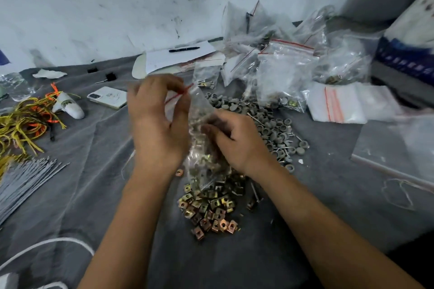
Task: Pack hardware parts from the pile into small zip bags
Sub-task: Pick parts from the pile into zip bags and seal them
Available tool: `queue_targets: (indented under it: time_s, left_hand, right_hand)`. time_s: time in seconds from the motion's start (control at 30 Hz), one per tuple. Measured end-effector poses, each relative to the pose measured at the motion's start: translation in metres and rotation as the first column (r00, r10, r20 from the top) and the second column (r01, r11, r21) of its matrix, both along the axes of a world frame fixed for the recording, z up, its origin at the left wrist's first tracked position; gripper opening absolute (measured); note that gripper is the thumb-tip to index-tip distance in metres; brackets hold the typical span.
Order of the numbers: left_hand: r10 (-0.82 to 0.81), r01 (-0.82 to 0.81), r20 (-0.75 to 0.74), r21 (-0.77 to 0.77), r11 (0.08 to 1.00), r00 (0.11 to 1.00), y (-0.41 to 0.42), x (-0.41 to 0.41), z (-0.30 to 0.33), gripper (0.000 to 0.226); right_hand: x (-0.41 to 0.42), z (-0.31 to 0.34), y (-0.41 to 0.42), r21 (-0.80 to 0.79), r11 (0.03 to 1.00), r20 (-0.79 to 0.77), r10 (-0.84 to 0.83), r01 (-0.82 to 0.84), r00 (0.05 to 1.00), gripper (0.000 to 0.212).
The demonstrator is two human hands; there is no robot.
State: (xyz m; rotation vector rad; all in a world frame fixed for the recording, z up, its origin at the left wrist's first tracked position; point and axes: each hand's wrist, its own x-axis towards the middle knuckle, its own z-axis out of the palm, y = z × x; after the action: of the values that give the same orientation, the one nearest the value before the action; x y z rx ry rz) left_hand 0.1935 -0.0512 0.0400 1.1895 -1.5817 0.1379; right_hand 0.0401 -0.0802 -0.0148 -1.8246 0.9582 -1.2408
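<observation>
The left hand (pixel 157 124) pinches a clear red-striped zip bag (pixel 202 129), part-filled; the right hand (pixel 234 141) grips its side; a brass clip-nut pile (pixel 209 206) remains.

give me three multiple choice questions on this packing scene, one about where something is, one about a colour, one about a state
1. Where does the phone lie?
A. on the grey cloth, left of the hands
B. on top of the clip pile
C. inside a zip bag

2. What colour is the seal strip on the zip bag being held?
A. blue
B. red
C. green

3. What is the left hand doing?
A. resting flat on the cloth
B. pinching the top of the bag
C. holding the pen

Answers:
1. A, the phone sits on the cloth, left of the left hand.
2. B, a red line runs along the bag's mouth.
3. B, its fingers close on the bag's red edge, while the right hand grips the bag lower down.
</observation>
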Motion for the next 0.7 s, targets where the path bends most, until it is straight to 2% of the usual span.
queue_targets:
  time_s: [0.03,0.1,0.17,0.23,0.27,0.33,0.37,0.4,0.47,0.57,0.63,0.7]
  left_hand:
    - [0.066,-0.062,0.067,-0.058,0.996,0.996,-0.006,-0.012,0.006,0.020]
    - [0.130,-0.121,0.128,-0.071,0.990,0.983,-0.016,-0.038,0.016,0.043]
    - [0.108,-0.110,0.175,0.005,0.994,0.979,-0.025,-0.070,0.018,0.050]
    - [0.057,-0.101,0.294,0.137,0.985,0.954,-0.042,-0.104,0.014,0.053]
    - [0.004,-0.093,0.370,0.223,0.970,0.929,-0.054,-0.119,0.011,0.056]
    - [-0.162,-0.072,0.498,0.418,0.906,0.852,-0.083,-0.146,-0.001,0.063]
    - [-0.247,-0.071,0.544,0.497,0.865,0.802,-0.099,-0.157,-0.008,0.066]
    - [-0.321,-0.076,0.571,0.562,0.823,0.755,-0.112,-0.166,-0.018,0.069]
    - [-0.414,-0.078,0.567,0.650,0.756,0.712,-0.131,-0.181,-0.039,0.071]
    - [-0.409,-0.118,0.564,0.677,0.726,0.717,-0.148,-0.193,-0.061,0.069]
    - [-0.389,-0.158,0.579,0.677,0.718,0.717,-0.162,-0.199,-0.066,0.068]
    - [-0.395,-0.198,0.600,0.689,0.698,0.696,-0.175,-0.206,-0.064,0.071]
  right_hand:
    - [-0.008,0.005,-0.005,0.008,0.997,0.051,-0.072,0.072,0.996,0.011]
    - [-0.027,0.017,-0.023,0.051,0.968,0.093,-0.251,0.247,0.964,0.016]
    - [-0.053,0.033,-0.048,0.146,0.928,0.165,-0.364,0.342,0.917,0.012]
    - [-0.080,0.046,-0.076,0.208,0.881,0.249,-0.468,0.425,0.848,0.007]
    - [-0.092,0.050,-0.089,0.198,0.829,0.207,-0.556,0.523,0.805,0.014]
    - [-0.116,0.051,-0.104,0.004,0.647,-0.065,-0.761,0.763,0.646,0.034]
    - [-0.126,0.050,-0.107,-0.129,0.573,-0.166,-0.817,0.809,0.552,0.036]
    - [-0.133,0.047,-0.106,-0.235,0.557,-0.218,-0.829,0.796,0.516,0.032]
    - [-0.146,0.036,-0.102,-0.343,0.640,-0.322,-0.768,0.687,0.554,0.020]
    - [-0.162,0.020,-0.092,-0.222,0.838,-0.572,-0.527,0.499,0.629,0.021]
    - [-0.174,0.012,-0.083,-0.190,0.878,-0.631,-0.452,0.439,0.631,0.027]
    - [-0.185,0.009,-0.069,-0.211,0.864,-0.609,-0.482,0.457,0.630,0.030]
